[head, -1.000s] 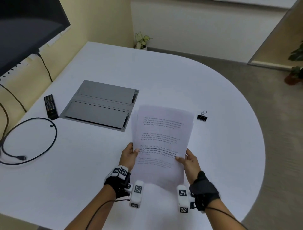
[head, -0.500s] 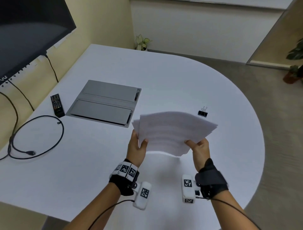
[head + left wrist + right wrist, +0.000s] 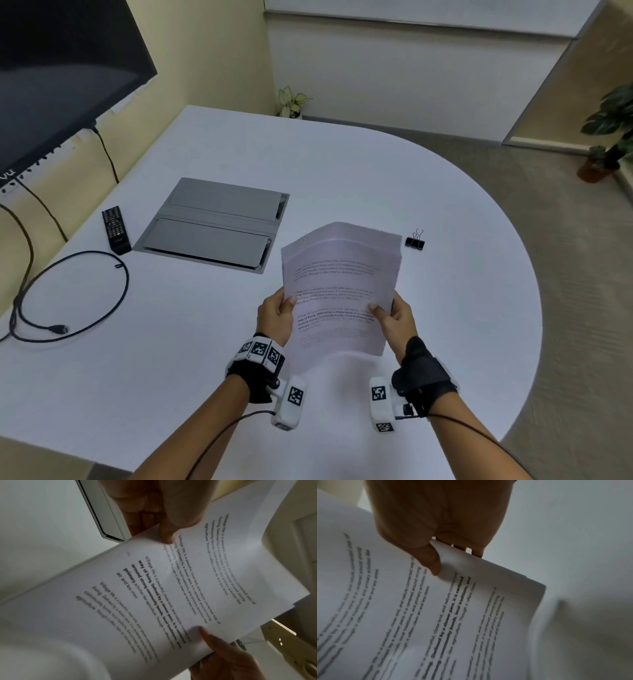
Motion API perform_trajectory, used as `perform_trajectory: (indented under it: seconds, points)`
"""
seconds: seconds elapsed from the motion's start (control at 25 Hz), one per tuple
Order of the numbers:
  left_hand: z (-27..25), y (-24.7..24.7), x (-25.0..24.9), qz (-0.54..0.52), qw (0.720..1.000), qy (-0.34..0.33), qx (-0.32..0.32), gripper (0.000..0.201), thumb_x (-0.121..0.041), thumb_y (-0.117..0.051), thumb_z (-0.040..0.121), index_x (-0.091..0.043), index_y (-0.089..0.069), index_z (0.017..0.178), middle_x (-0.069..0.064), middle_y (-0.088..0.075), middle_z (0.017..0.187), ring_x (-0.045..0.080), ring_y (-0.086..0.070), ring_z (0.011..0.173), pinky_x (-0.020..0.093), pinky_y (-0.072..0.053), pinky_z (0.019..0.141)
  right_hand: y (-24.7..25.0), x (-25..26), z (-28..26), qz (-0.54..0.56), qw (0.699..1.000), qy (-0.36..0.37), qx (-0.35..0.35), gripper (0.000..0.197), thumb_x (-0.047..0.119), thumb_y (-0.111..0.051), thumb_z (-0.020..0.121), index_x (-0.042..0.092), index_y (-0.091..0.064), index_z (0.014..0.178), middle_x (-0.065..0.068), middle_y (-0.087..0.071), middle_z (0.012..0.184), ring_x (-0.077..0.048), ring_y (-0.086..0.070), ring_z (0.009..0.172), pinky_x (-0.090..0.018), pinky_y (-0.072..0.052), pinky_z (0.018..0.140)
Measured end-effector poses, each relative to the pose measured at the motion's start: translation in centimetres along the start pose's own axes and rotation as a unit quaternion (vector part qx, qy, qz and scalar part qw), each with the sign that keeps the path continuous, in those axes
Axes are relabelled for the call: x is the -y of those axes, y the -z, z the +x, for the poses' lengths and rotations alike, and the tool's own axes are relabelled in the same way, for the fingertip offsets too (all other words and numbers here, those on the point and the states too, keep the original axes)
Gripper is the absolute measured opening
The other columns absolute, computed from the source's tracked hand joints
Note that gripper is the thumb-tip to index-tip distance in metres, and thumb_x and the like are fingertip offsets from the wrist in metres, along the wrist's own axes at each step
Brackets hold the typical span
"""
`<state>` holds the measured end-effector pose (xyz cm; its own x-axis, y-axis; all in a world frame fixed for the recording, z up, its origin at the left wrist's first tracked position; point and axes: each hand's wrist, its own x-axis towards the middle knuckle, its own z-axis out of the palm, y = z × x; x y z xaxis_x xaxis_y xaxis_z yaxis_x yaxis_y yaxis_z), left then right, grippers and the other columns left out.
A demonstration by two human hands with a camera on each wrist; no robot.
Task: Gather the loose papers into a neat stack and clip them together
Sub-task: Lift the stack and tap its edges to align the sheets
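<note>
The sheaf of white printed papers (image 3: 339,291) is pinched at its side edges by the left hand (image 3: 275,317) and right hand (image 3: 394,320), above the white desk (image 3: 445,308). Edges should be tapped flush before the black binder clip (image 3: 414,242) nearby is fetched.

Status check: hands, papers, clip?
Left hand and right hand both grip the paper stack, held above the table. Binder clip unused on table. Nothing blocking.
</note>
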<state>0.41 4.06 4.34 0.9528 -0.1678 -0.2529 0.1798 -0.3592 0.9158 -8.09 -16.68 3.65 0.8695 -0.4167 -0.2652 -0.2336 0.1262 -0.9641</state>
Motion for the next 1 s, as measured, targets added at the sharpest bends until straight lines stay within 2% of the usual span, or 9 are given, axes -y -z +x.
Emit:
perform_trajectory:
  seconds: [0.08, 0.2, 0.24, 0.32, 0.44, 0.56, 0.68, 0.88, 1.0]
  points:
    - [0.5, 0.5, 0.0, -0.032, 0.999, 0.018, 0.000, 0.025, -0.008, -0.049, 0.092, -0.006, -0.063, 0.113, 0.011, -0.069, 0.102, 0.028, -0.067, 0.094, 0.032, -0.056, 0.083, 1.2, 0.8, 0.2, -0.011, 1.000, 0.001, 0.018, 0.025, 0.003, -0.058, 0.089, 0.010, -0.060, 0.113, -0.004, -0.072, 0.103, -0.019, -0.068, 0.090, -0.023, -0.056, 0.075]
    - [0.4, 1.3, -0.3, -0.116, 0.991, 0.056, -0.018, 0.029, -0.003, -0.049, 0.091, -0.001, -0.059, 0.118, 0.012, -0.064, 0.112, 0.023, -0.062, 0.092, 0.022, -0.056, 0.075, 3.8, 1.3, 0.0, -0.008, 0.998, -0.050, 0.027, 0.018, 0.004, -0.064, 0.085, 0.005, -0.062, 0.103, 0.003, -0.073, 0.073, -0.021, -0.067, 0.073, -0.027, -0.052, 0.069]
    - [0.4, 1.5, -0.4, -0.159, 0.984, 0.076, -0.025, 0.030, -0.003, -0.050, 0.091, 0.000, -0.057, 0.120, 0.012, -0.063, 0.114, 0.024, -0.060, 0.095, 0.027, -0.055, 0.079, 4.6, 1.3, -0.2, 0.003, 0.997, -0.073, 0.026, 0.019, 0.005, -0.066, 0.083, 0.005, -0.062, 0.102, 0.003, -0.073, 0.071, -0.022, -0.066, 0.072, -0.029, -0.051, 0.069]
    - [0.2, 1.5, -0.6, -0.234, 0.965, 0.119, -0.033, 0.032, -0.004, -0.050, 0.092, -0.001, -0.056, 0.123, 0.012, -0.061, 0.115, 0.026, -0.060, 0.099, 0.036, -0.052, 0.086, 5.6, 1.0, -1.0, 0.043, 0.993, -0.105, 0.026, 0.021, 0.005, -0.067, 0.082, 0.007, -0.065, 0.103, -0.008, -0.074, 0.090, -0.025, -0.066, 0.080, -0.034, -0.052, 0.073]
    - [-0.2, 0.4, -0.4, -0.302, 0.936, 0.174, -0.043, 0.029, -0.003, -0.049, 0.092, -0.002, -0.056, 0.121, 0.011, -0.061, 0.111, 0.021, -0.061, 0.087, 0.039, -0.049, 0.093, 4.9, 0.5, -2.2, 0.161, 0.979, -0.122, 0.012, 0.030, 0.004, -0.064, 0.083, 0.005, -0.065, 0.113, -0.015, -0.070, 0.115, -0.030, -0.066, 0.099, -0.040, -0.054, 0.085]
    - [-0.9, -1.1, -0.4, -0.339, 0.916, 0.212, -0.027, 0.018, -0.002, -0.049, 0.092, -0.005, -0.059, 0.106, 0.012, -0.063, 0.104, 0.021, -0.061, 0.084, 0.043, -0.046, 0.097, 2.7, -0.1, -2.8, 0.244, 0.964, -0.109, -0.005, 0.042, 0.003, -0.062, 0.083, 0.003, -0.058, 0.125, -0.013, -0.067, 0.123, -0.031, -0.064, 0.111, -0.044, -0.054, 0.092]
    - [-1.5, -2.3, -0.3, -0.380, 0.894, 0.239, -0.008, 0.013, -0.002, -0.049, 0.092, -0.010, -0.059, 0.092, 0.011, -0.064, 0.098, 0.022, -0.062, 0.085, 0.042, -0.053, 0.089, 0.9, -0.5, -3.3, 0.278, 0.955, -0.104, -0.024, 0.039, -0.003, -0.058, 0.085, 0.008, -0.059, 0.123, -0.011, -0.070, 0.118, -0.028, -0.067, 0.106, -0.042, -0.056, 0.090]
    - [-1.7, -1.4, 0.6, -0.393, 0.887, 0.243, 0.026, 0.031, 0.000, -0.051, 0.090, -0.001, -0.054, 0.121, 0.017, -0.062, 0.114, 0.026, -0.062, 0.093, 0.037, -0.058, 0.077, 2.9, -0.1, -3.2, 0.254, 0.963, -0.089, -0.025, 0.061, 0.016, -0.079, 0.057, 0.009, -0.062, 0.115, -0.009, -0.075, 0.107, -0.025, -0.072, 0.097, -0.039, -0.059, 0.081]
    - [0.0, 2.0, 0.8, -0.371, 0.905, 0.208, 0.000, 0.038, -0.001, -0.054, 0.088, 0.001, -0.050, 0.126, 0.022, -0.058, 0.122, 0.028, -0.062, 0.094, 0.040, -0.057, 0.080, 6.9, 0.1, -2.8, 0.218, 0.970, -0.109, -0.004, 0.054, 0.010, -0.072, 0.071, 0.004, -0.058, 0.123, -0.015, -0.069, 0.118, -0.032, -0.067, 0.107, -0.049, -0.054, 0.091]
